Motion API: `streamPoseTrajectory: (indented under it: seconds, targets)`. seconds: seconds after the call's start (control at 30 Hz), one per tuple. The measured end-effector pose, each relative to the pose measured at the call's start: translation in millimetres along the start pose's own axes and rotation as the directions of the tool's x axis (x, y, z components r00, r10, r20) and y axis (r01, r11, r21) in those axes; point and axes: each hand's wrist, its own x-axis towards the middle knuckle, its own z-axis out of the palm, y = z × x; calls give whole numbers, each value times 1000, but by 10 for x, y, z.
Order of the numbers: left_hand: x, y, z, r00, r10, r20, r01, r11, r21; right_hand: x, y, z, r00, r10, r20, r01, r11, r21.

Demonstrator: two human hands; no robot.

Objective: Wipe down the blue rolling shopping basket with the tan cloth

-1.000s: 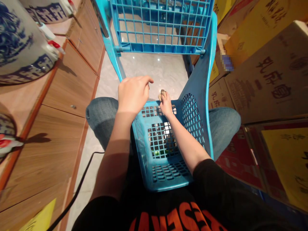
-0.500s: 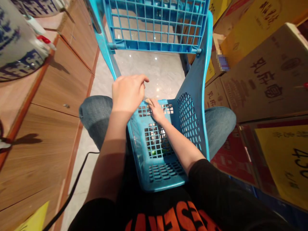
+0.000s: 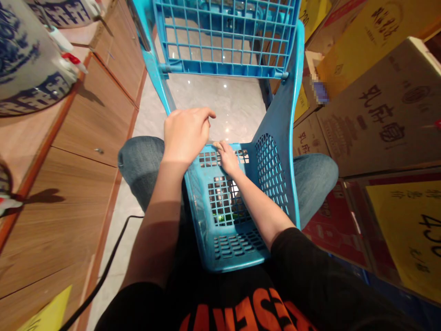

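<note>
A light blue plastic basket (image 3: 230, 266) with grid-like openings stands between my knees, part of a blue frame. My left hand (image 3: 188, 133) is over its far left corner, back of the hand up, with bent fingers; whatever lies under the palm is hidden. Inside the basket's opening, my right hand (image 3: 228, 157) reaches to the far rim with its fingers close together. A small pale patch shows by its fingertips, too small to identify. Through the basket's grid, something green and dark is partly visible.
Above the basket is a blue grid panel (image 3: 227, 66). At left, wooden cabinets (image 3: 82, 138) carry blue-and-white jars (image 3: 31, 69) with taps. Cardboard boxes (image 3: 372, 115) and a yellow price sign (image 3: 409, 230) are at right. A black cable (image 3: 110, 257) crosses the floor at lower left.
The view has shifted slightly, so the cabinets and jars appear a little further right. Both hands keep nearly the same place and pose at the basket.
</note>
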Motion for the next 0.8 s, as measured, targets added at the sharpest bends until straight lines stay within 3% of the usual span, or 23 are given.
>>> streamPoseTrajectory:
  seconds: [0.2,0.4,0.5,0.6,0.63,0.7,0.8]
  targets:
    - [6,-13,26,1000,10,-17,-10,1000,-22,28,131,-182,998,37,-41,-38,998,-42]
    - [6,-35,24,1000,7,-18,-7,1000,-22,-31,-375,246,985,-113,130,118,992,-33]
    - [4,-44,17,1000,19,-24,-20,1000,-19,-31,-445,331,971,-156,180,160,987,-4]
    - [5,-35,11,1000,11,-19,-12,1000,-12,-33,-138,123,992,-80,97,82,997,-17]
    - [6,-31,10,1000,7,-17,-7,1000,-14,-31,14,19,999,30,-18,-30,1000,-2]
    - [11,-26,11,1000,5,-16,-5,1000,-20,-15,300,-166,960,207,-190,-202,978,44]
    - [18,-28,13,1000,16,-20,-16,1000,-21,29,515,-259,931,266,-248,-263,964,47]
